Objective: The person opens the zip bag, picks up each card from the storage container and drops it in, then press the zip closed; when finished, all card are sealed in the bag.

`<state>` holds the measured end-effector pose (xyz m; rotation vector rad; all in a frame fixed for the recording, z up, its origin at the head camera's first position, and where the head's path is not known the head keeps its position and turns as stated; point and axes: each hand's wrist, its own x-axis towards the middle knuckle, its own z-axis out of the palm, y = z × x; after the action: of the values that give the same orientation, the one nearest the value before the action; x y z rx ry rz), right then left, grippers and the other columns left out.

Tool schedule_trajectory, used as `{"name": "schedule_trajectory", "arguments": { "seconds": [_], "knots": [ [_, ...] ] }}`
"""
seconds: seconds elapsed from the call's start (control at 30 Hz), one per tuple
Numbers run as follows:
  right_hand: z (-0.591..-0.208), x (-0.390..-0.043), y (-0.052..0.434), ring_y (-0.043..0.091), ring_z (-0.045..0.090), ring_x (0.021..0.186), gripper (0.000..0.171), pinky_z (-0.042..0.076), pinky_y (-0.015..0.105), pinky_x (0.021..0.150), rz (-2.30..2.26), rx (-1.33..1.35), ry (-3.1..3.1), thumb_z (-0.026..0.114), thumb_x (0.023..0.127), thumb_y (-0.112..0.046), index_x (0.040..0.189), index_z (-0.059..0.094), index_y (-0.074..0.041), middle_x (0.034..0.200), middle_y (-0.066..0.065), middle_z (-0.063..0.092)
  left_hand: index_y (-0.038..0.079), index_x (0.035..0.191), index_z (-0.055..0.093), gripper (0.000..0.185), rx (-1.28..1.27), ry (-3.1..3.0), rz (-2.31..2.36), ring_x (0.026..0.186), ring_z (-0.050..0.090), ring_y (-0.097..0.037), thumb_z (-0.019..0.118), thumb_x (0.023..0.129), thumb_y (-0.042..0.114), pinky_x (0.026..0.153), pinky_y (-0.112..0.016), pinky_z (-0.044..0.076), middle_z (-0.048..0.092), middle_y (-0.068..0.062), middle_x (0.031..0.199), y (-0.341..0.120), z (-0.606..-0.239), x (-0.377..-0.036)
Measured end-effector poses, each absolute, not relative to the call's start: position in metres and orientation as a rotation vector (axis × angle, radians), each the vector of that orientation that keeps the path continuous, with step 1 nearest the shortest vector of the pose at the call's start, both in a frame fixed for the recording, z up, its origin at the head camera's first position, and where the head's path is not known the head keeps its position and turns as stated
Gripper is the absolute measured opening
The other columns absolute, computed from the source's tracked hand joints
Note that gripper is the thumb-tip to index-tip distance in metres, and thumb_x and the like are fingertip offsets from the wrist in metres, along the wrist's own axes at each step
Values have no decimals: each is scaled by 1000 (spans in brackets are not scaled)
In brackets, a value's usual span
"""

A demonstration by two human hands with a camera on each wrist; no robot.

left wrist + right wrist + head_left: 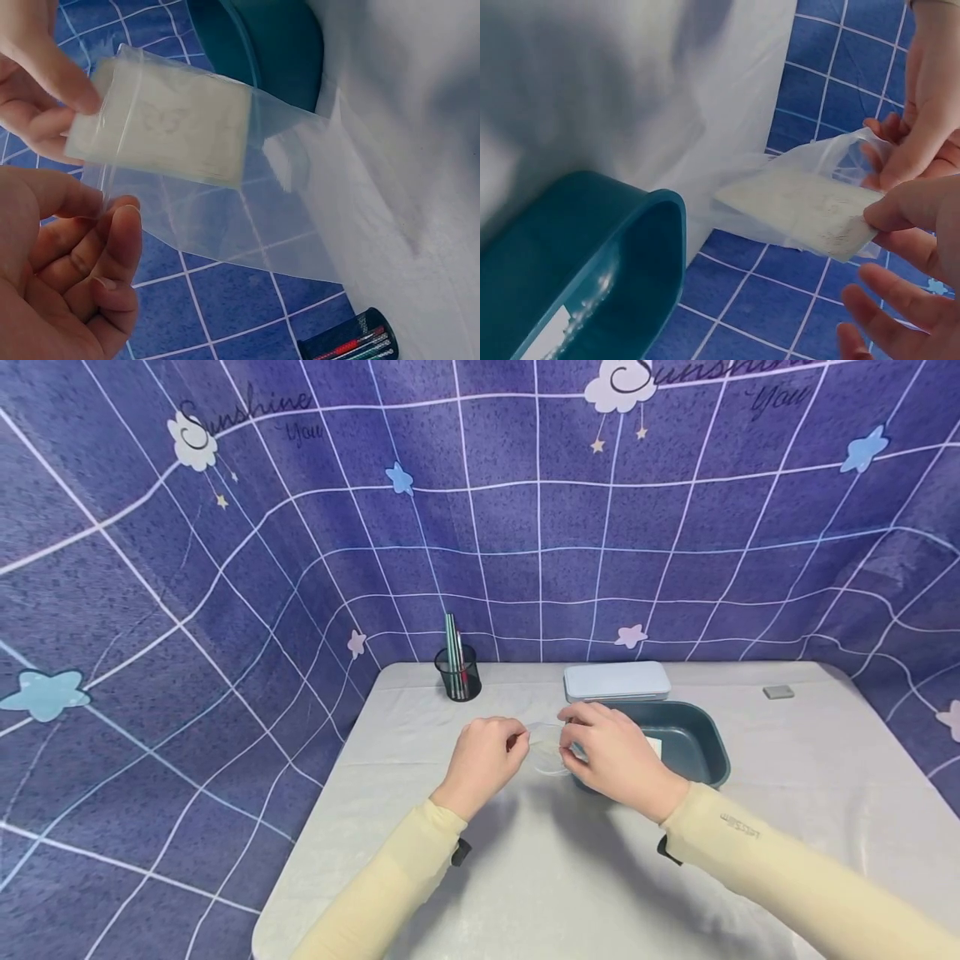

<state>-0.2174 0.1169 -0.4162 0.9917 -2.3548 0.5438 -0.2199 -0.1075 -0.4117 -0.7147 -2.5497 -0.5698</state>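
Head view, left hand [483,758] pinching clear bag [547,748] (mouth open), right hand [611,758] gripping pale card [169,129] inside.

On the table [525,877], a bag [547,749] hangs between the left hand [483,760] at nine o'clock and right hand [611,758] at three; the tub [693,743] lies behind the right hand, its lid [617,681] at twelve o'clock, pen holder [458,672] at eleven.

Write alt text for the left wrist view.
Two hands hold a clear plastic bag open in the air: the left hand pinches its edge while the right hand holds a pale flat card partly inside. Behind are a teal bin and a pen holder.
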Motion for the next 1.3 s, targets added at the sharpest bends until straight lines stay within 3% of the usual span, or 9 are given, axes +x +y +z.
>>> {"name": "schedule_trajectory", "arguments": {
  "seconds": [0.47, 0.93, 1.3],
  "knots": [
    [-426, -228, 105, 30, 68, 101, 8, 53, 46, 91, 513, 1019, -2433, 80, 83, -7, 83, 79, -15, 112, 9, 71, 14, 80, 77, 15, -732, -2535, -553, 60, 57, -7, 69, 91, 7, 61, -28, 48, 63, 9, 68, -106, -413, -220],
    [-430, -238, 93, 32, 70, 101, 14, 56, 50, 75, 414, 979, -2486, 87, 76, -6, 79, 82, -19, 108, 8, 75, 14, 80, 76, 15, -736, -2518, -552, 59, 55, -7, 70, 90, 6, 60, -29, 48, 62, 9, 68, -105, -411, -220],
    [-435, -239, 91, 31, 70, 97, 13, 57, 48, 74, 346, 975, -2495, 90, 76, -10, 84, 84, -18, 107, 8, 76, 16, 78, 75, 16, -723, -2516, -558, 59, 55, -9, 70, 89, 7, 59, -30, 47, 61, 10, 67, -107, -411, -219]
  ]
}}
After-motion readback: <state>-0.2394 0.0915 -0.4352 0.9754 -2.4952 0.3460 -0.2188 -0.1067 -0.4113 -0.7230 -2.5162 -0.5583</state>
